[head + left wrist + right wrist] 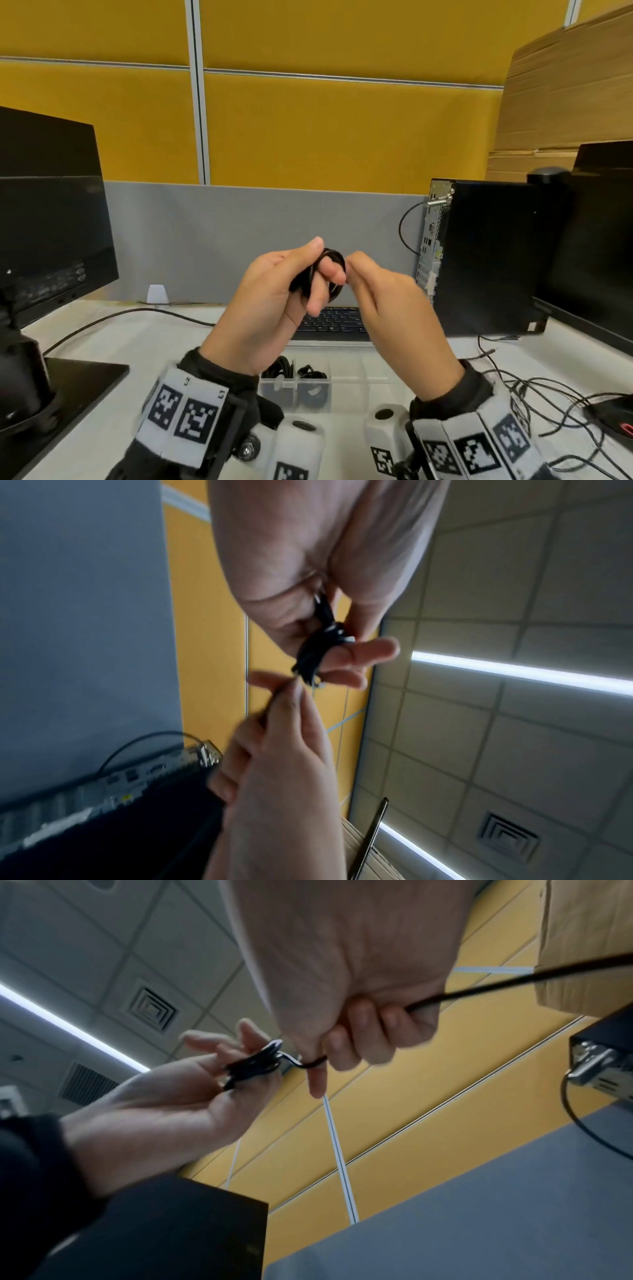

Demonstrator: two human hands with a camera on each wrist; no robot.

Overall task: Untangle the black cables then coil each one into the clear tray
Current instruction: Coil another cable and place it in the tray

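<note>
I hold both hands up over the desk. A small coil of black cable (334, 257) (313, 653) (253, 1064) is wound around the fingers of my left hand (327, 263) (346, 653) (236, 1053), and the thumb presses on it. My right hand (354, 270) (281, 693) (325, 1066) pinches the same cable just beside the coil. In the right wrist view the loose length (514, 985) runs out through that fist to the right. Below my hands lies the clear tray (359, 378), with coiled black cables (279, 368) in its left compartments.
A tangle of thin black cables (548, 401) lies on the white desk at the right. A keyboard (332, 322) sits behind the tray. A monitor (51, 222) stands at the left, a computer tower (486, 257) and a second monitor (603, 240) at the right.
</note>
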